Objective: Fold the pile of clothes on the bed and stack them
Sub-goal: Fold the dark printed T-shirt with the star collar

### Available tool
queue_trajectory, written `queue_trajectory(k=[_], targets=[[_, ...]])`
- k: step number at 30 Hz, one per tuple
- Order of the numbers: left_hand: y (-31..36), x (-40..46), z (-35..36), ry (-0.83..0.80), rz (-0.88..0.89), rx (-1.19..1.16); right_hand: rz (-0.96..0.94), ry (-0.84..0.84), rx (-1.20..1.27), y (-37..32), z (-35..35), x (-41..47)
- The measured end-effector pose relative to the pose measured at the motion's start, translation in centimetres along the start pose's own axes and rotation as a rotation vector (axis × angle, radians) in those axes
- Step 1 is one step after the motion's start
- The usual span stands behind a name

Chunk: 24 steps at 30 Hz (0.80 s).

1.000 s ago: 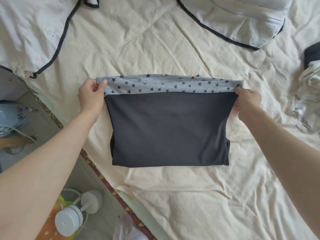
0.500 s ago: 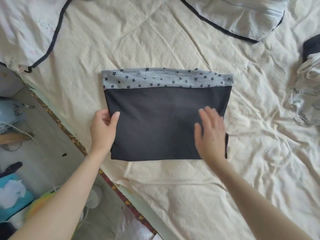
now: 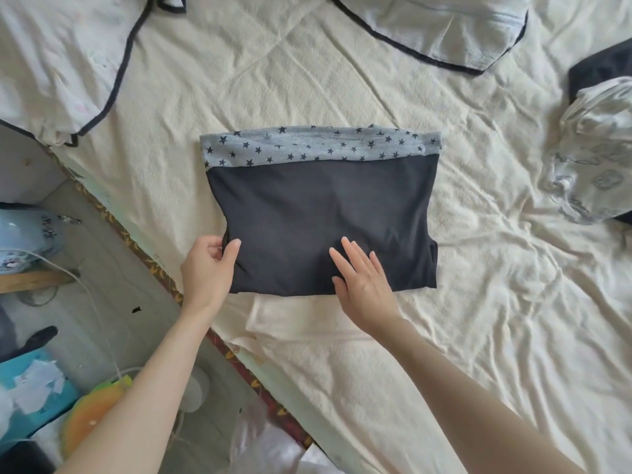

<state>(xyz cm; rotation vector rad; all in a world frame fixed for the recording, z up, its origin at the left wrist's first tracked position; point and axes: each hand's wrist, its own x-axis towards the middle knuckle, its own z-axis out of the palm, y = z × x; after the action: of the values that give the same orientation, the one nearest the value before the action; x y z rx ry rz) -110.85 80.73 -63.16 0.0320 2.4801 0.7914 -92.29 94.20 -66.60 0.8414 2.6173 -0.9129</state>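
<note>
A folded dark grey garment [image 3: 318, 206] with a light grey, star-printed band along its far edge lies flat on the cream bed cover [image 3: 478, 302]. My left hand [image 3: 208, 271] pinches the garment's near left edge, thumb on top and fingers under the fabric. With its fingers straight, my right hand [image 3: 362, 282] rests flat on the near middle of the garment.
A crumpled white patterned garment [image 3: 595, 155] and a dark one [image 3: 598, 68] lie at the right. White bedding with dark piping sits at the far left [image 3: 68, 63] and far centre [image 3: 437, 25]. The bed edge [image 3: 191, 302] runs diagonally at left, with floor clutter beyond it.
Both hands let go of the star band's corners and came down to the near edge. The right hand slid left across the fabric, and the left hand took hold of the near left edge.
</note>
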Motion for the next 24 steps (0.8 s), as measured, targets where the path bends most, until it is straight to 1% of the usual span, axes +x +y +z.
queue_trajectory(k=[2, 6, 8, 10, 12, 13, 16, 17, 18, 20, 22, 24], targets=[[2.5, -0.8, 0.0, 0.008, 0.105, 0.014, 0.077, 0.083, 0.207, 0.2, -1.1, -0.8], [8.2, -2.9, 2.6, -0.016, 0.267, -0.007, 0.419, 0.185, 0.763, 1.2, -3.7, -2.7], [10.9, -4.3, 5.1, -0.072, 0.328, -0.024, 0.523, 0.252, 0.962, 2.2, -5.0, -3.6], [13.0, -5.9, 8.2, -0.122, 0.376, -0.009, 0.585, 0.309, 1.103, 3.7, -6.1, -4.6], [14.5, -7.6, 11.1, -0.172, 0.435, 0.027, 0.626, 0.340, 1.189, 5.2, -6.8, -5.6], [14.8, -8.5, 12.5, -0.225, 0.459, 0.038, 0.644, 0.341, 1.227, 5.8, -7.0, -5.9], [14.4, -10.4, 15.2, -0.503, 0.437, 0.059, 0.709, 0.304, 1.374, 7.3, -7.1, -6.4], [13.7, -10.6, 15.4, -0.545, 0.430, 0.073, 0.731, 0.287, 1.405, 7.5, -7.0, -6.3], [12.8, -10.5, 15.4, -0.538, 0.445, 0.081, 0.753, 0.275, 1.418, 7.7, -6.9, -6.1], [10.8, -9.8, 14.6, -0.456, 0.475, 0.092, 0.791, 0.290, 1.410, 7.6, -6.8, -5.5], [8.5, -8.7, 13.3, -0.354, 0.448, 0.102, 0.818, 0.330, 1.380, 7.4, -6.7, -4.7], [6.6, -7.6, 11.9, -0.270, 0.385, 0.114, 0.823, 0.361, 1.293, 7.1, -6.6, -4.0]])
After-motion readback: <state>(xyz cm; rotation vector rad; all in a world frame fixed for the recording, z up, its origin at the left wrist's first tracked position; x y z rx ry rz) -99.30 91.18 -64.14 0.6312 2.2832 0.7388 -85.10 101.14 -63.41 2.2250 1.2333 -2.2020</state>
